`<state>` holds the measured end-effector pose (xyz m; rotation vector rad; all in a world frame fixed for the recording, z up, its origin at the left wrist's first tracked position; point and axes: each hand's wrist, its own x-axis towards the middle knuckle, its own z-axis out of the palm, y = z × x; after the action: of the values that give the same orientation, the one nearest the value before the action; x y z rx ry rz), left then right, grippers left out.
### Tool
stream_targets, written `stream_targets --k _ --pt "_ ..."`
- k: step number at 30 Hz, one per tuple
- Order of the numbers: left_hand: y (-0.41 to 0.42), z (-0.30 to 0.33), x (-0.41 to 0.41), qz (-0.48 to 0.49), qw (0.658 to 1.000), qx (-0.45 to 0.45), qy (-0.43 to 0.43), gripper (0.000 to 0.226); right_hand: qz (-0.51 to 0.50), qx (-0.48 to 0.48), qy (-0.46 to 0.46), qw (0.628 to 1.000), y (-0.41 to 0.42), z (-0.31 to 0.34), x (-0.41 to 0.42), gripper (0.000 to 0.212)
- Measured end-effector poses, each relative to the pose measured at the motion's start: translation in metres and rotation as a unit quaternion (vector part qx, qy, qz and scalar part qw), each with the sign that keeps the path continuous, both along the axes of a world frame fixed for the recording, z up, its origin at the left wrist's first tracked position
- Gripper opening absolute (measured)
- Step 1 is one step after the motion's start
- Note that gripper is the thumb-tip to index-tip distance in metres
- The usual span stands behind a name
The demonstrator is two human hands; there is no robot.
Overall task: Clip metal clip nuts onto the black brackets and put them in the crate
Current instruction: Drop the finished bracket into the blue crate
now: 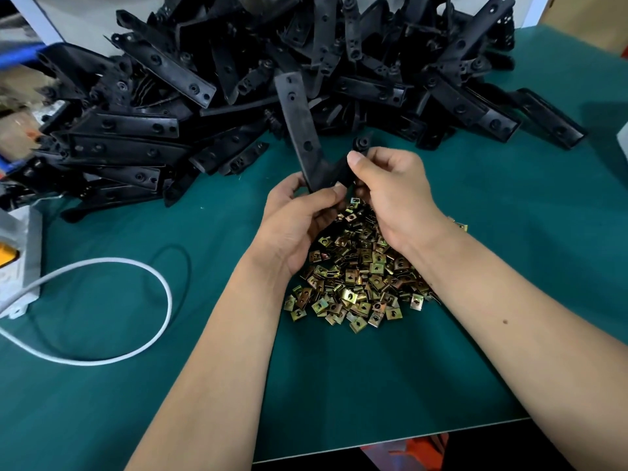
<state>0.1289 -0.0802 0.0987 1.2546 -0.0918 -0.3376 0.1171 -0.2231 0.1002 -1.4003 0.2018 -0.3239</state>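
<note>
A black bracket [300, 130] is held upright above the table, its long arm pointing up and away. My left hand [299, 222] grips its lower end from the left. My right hand [390, 195] holds the short bent arm from the right, thumb on top. Whether a clip nut sits between the fingers is hidden. Under both hands lies a heap of brass-coloured metal clip nuts [356, 283]. A big pile of loose black brackets [238, 79] fills the far side of the table. No crate is in view.
The table has a green mat [509, 266] whose near edge runs at the bottom right. A white cable [142, 270] loops at the left, running to a grey box [20, 266] at the left edge. Cardboard boxes stand at the far left.
</note>
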Motion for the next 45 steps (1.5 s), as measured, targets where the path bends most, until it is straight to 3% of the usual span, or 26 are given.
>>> stream_targets --k 5,10,14,20,24,26,31,33,36,39,41,43,45 --pt "0.005 0.004 0.001 0.022 0.999 -0.034 -0.028 0.026 0.047 0.013 -0.031 0.998 -0.002 0.004 -0.002 0.027" --pt "0.003 0.008 0.000 0.016 0.998 -0.048 -0.033 0.026 0.070 0.016 -0.026 0.997 -0.005 0.010 -0.007 0.020" --pt "-0.022 0.016 -0.011 0.000 0.996 -0.069 -0.051 0.021 0.005 -0.013 -0.068 0.998 -0.021 0.021 -0.021 0.012" --pt "-0.116 0.050 -0.050 -0.077 0.990 -0.072 -0.093 0.019 -0.097 0.041 -0.122 0.987 -0.095 0.050 -0.081 0.018" --pt "-0.199 0.074 -0.094 -0.174 0.978 -0.019 -0.118 0.020 -0.201 0.089 -0.152 0.964 -0.158 0.059 -0.144 0.025" --pt "-0.248 0.080 -0.130 -0.240 0.962 0.001 -0.129 0.026 -0.262 0.126 -0.163 0.943 -0.194 0.059 -0.183 0.016" --pt "-0.355 0.052 -0.239 -0.330 0.928 0.086 -0.151 0.040 -0.421 0.223 -0.205 0.855 -0.275 0.029 -0.290 0.008" --pt "-0.385 0.022 -0.279 -0.370 0.910 0.124 -0.143 0.037 -0.462 0.240 -0.158 0.839 -0.300 0.001 -0.334 0.007" --pt "-0.406 -0.033 -0.319 -0.451 0.869 0.194 -0.064 0.037 -0.559 0.238 -0.002 0.794 -0.326 -0.051 -0.385 0.005" --pt "-0.406 -0.088 -0.338 -0.512 0.798 0.318 -0.024 0.059 -0.625 0.221 0.162 0.731 -0.333 -0.108 -0.415 0.004" --pt "-0.400 -0.119 -0.338 -0.517 0.757 0.394 -0.062 0.047 -0.624 0.217 0.246 0.709 -0.336 -0.143 -0.430 0.007" --pt "-0.393 -0.138 -0.332 -0.516 0.740 0.426 -0.070 0.027 -0.593 0.178 0.348 0.704 -0.340 -0.170 -0.442 0.015" --pt "-0.389 -0.146 -0.324 -0.517 0.730 0.442 -0.064 0.022 -0.552 0.104 0.448 0.695 -0.342 -0.181 -0.447 0.021"
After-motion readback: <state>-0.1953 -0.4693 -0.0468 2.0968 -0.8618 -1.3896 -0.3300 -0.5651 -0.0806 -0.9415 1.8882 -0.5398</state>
